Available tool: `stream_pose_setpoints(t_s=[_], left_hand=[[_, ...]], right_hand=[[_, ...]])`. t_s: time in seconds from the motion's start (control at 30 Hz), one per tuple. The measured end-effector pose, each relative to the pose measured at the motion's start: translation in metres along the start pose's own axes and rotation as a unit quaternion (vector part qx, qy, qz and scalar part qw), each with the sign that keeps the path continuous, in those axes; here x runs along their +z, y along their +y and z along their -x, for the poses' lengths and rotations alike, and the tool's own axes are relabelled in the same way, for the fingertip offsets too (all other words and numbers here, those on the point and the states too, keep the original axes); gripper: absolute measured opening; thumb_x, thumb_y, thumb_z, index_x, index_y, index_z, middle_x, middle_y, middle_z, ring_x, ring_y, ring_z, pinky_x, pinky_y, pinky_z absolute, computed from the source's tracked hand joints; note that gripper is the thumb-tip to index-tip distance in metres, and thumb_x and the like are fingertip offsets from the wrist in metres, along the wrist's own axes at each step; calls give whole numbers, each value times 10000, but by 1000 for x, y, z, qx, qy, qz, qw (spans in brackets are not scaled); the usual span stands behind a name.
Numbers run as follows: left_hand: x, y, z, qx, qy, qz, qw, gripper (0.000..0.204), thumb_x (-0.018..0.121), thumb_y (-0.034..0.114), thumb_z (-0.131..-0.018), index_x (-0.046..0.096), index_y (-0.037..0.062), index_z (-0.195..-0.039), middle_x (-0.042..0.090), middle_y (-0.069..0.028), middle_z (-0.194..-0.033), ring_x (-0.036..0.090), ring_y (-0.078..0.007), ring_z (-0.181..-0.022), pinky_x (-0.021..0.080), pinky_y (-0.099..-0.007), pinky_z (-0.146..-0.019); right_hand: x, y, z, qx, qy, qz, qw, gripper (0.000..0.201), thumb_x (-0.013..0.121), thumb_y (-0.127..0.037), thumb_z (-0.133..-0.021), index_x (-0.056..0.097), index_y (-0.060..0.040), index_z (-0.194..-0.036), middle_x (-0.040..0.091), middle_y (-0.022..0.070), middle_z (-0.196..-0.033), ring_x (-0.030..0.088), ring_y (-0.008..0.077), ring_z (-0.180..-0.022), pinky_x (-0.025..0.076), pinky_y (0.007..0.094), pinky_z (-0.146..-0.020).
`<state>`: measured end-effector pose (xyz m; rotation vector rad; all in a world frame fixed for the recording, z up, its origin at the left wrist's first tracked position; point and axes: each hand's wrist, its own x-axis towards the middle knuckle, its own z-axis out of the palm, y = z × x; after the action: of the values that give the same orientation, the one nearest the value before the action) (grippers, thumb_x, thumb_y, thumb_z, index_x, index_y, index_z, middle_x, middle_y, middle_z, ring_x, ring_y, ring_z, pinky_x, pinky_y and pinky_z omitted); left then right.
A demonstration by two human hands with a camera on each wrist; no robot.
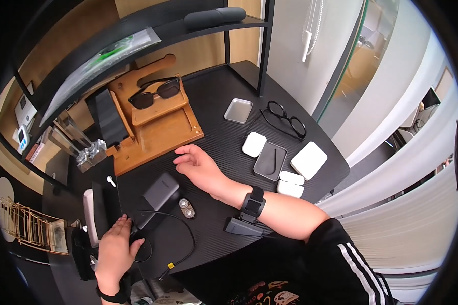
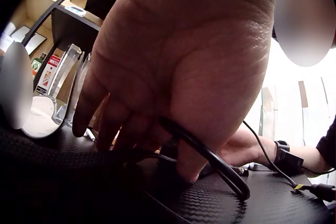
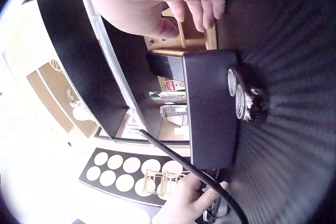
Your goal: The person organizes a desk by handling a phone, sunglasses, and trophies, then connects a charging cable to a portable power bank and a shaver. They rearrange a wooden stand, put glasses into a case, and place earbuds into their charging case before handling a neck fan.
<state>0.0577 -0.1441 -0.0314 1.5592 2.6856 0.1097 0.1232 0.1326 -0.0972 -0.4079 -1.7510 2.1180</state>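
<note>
My left hand [image 1: 114,249] lies palm down at the table's left side, its fingers extended beside a dark grey box-shaped device [image 1: 161,192]. A black cable [image 1: 192,236] curves out from near these fingers. In the left wrist view, a loop of black cable [image 2: 210,155] crosses in front of the thumb. Over the table, beyond the device, my right hand [image 1: 201,170] hovers with loosely bent fingers and nothing in them. A small dark object with two silver round faces [image 1: 187,208] sits just right of the device; the right wrist view shows the device [image 3: 212,103] close up.
Behind the hands, a wooden stand [image 1: 163,134] bears sunglasses [image 1: 155,93]. Eyeglasses [image 1: 286,120], a metal tin [image 1: 238,111], a grey tray [image 1: 270,161] and white cases [image 1: 309,160] lie to the right. A black shelf [image 1: 163,36] spans the back; a white earbud [image 1: 111,181] lies left.
</note>
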Motion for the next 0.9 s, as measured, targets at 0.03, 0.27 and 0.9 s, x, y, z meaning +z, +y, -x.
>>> stream_pose_setpoints(t_s=[0.03,0.27,0.9], left_hand=[[0,-1,0,0,-2,2,1000,512,703,180,-760,548,-113,-1150,537,-267,-1247,520,-375,-1171,418,-399,-993],[1,-3,0,10,8,1,1000,498,702,190,-759,563,-109,-1132,550,-275,-1222,537,-375,-1153,428,-401,-984],[4,-1,1,-17,7,12,1000,511,705,163,-745,554,-110,-1149,536,-271,-1244,520,-387,-1167,409,-412,-998]], right_hand=[[0,1,0,2,1,1,1000,391,560,-33,-858,452,-4,-1232,565,98,-1110,544,141,-1000,445,261,-884],[0,-4,2,8,-9,-19,1000,373,554,-22,-850,475,-9,-1213,559,97,-1114,540,143,-1007,443,263,-895],[-1,1,-1,-5,-17,-31,999,320,537,-3,-850,508,4,-1169,558,97,-1117,537,150,-1049,445,265,-911]])
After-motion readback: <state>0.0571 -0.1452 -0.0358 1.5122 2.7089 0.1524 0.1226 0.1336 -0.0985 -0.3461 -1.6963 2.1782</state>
